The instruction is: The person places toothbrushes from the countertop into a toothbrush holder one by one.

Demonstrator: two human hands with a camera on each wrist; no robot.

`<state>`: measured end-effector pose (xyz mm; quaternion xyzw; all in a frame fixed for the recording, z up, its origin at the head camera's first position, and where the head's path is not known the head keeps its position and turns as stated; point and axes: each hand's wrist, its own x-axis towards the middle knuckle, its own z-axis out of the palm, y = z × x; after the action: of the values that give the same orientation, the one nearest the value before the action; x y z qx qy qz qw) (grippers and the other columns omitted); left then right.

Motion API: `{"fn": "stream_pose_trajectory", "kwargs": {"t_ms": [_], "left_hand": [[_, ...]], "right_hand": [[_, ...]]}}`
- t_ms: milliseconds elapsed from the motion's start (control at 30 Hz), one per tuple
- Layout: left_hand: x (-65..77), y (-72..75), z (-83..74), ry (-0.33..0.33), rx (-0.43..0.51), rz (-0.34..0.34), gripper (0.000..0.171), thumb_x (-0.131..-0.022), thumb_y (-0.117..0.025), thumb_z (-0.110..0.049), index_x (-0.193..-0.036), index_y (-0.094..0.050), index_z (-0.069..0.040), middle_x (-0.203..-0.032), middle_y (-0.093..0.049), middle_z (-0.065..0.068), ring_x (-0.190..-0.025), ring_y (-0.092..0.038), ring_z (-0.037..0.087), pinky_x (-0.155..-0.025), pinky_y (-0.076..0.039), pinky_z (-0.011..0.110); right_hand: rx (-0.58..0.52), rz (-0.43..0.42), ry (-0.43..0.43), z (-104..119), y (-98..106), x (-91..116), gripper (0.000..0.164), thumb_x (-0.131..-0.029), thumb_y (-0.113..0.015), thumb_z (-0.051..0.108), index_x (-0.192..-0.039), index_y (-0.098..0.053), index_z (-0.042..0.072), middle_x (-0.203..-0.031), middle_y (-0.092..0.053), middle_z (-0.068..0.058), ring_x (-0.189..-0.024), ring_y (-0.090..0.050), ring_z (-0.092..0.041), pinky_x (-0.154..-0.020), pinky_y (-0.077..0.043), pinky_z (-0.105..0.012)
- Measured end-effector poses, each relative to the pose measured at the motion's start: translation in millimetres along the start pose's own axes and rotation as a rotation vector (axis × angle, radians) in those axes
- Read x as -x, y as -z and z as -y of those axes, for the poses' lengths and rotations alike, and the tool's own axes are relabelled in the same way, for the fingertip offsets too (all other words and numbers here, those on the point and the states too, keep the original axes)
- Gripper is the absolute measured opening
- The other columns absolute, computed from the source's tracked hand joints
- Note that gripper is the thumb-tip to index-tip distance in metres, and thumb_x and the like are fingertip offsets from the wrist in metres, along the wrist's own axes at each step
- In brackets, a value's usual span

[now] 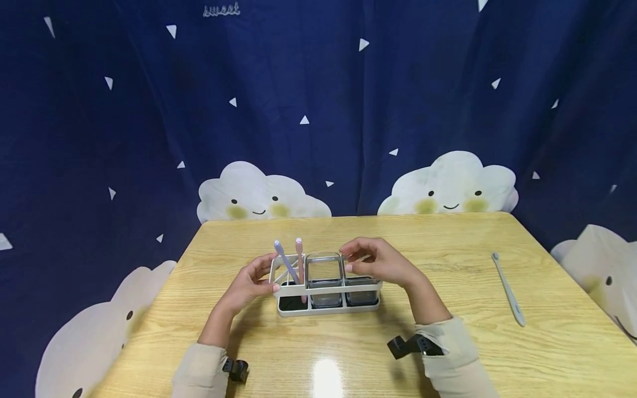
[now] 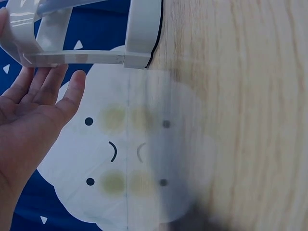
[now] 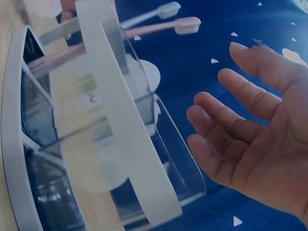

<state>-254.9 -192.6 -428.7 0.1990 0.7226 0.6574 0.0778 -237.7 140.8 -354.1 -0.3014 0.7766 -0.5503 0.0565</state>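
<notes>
A white toothbrush holder (image 1: 328, 311) stands on the wooden table, with a slotted compartment at its left end. My left hand (image 1: 250, 284) holds that end, thumb at the front rail and fingers round the back; the left wrist view shows the fingers (image 2: 50, 86) at the frame. A purple toothbrush (image 1: 287, 262) and a pink toothbrush (image 1: 299, 260) lean there, heads up. Two clear cups sit in the other places: the middle cup (image 1: 324, 284) and the right cup (image 1: 362, 297). Above the right cup hovers my right hand (image 1: 373, 260), its loosely bent fingers (image 3: 240, 125) holding nothing.
A grey-blue toothbrush (image 1: 508, 290) lies on the table (image 1: 448, 249) at the far right. Behind the table's back edge hangs a dark blue curtain (image 1: 318, 83) with white triangles and smiling clouds.
</notes>
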Motion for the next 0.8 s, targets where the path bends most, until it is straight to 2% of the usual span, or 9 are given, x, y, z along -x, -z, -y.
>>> {"fn": "stream_pose_trajectory", "kwargs": {"t_ms": [200, 500, 700, 800], "left_hand": [[0.3, -1.0, -0.8, 0.0, 0.007, 0.0, 0.072, -0.074, -0.073, 0.004, -0.138, -0.039, -0.001, -0.129, -0.044, 0.029, -0.116, -0.04, 0.05, -0.083, -0.047, 0.03], [-1.6, 0.4, 0.4, -0.008, -0.011, 0.016, 0.072, -0.076, -0.072, 0.005, -0.139, -0.037, 0.001, -0.131, -0.043, 0.027, -0.119, -0.039, 0.047, -0.085, -0.046, 0.03], [-0.5, 0.8, 0.9, 0.003, -0.006, 0.008, 0.073, -0.075, -0.072, 0.005, -0.139, -0.037, 0.0, -0.131, -0.044, 0.025, -0.119, -0.04, 0.046, -0.085, -0.046, 0.03], [-1.0, 0.7, 1.4, 0.004, -0.009, 0.003, 0.072, -0.075, -0.072, 0.005, -0.138, -0.038, -0.001, -0.131, -0.045, 0.024, -0.118, -0.042, 0.044, -0.085, -0.046, 0.03]], "right_hand": [[0.018, -0.024, -0.023, -3, 12, 8, 0.032, -0.083, -0.069, 0.008, -0.112, -0.06, -0.004, -0.104, -0.061, -0.011, -0.092, -0.056, -0.029, -0.069, -0.05, -0.031], [0.029, -0.058, -0.032, -7, 32, 21, 0.033, -0.083, -0.07, 0.009, -0.114, -0.06, 0.001, -0.11, -0.059, -0.016, -0.095, -0.057, -0.032, -0.071, -0.052, -0.033], [0.024, -0.063, -0.043, -12, 44, 28, 0.034, -0.084, -0.069, 0.007, -0.115, -0.059, -0.002, -0.114, -0.056, -0.024, -0.099, -0.056, -0.038, -0.076, -0.051, -0.033], [0.026, -0.069, -0.048, -16, 50, 33, 0.034, -0.084, -0.068, 0.007, -0.116, -0.058, -0.002, -0.114, -0.056, -0.022, -0.099, -0.055, -0.037, -0.077, -0.051, -0.033]]}}
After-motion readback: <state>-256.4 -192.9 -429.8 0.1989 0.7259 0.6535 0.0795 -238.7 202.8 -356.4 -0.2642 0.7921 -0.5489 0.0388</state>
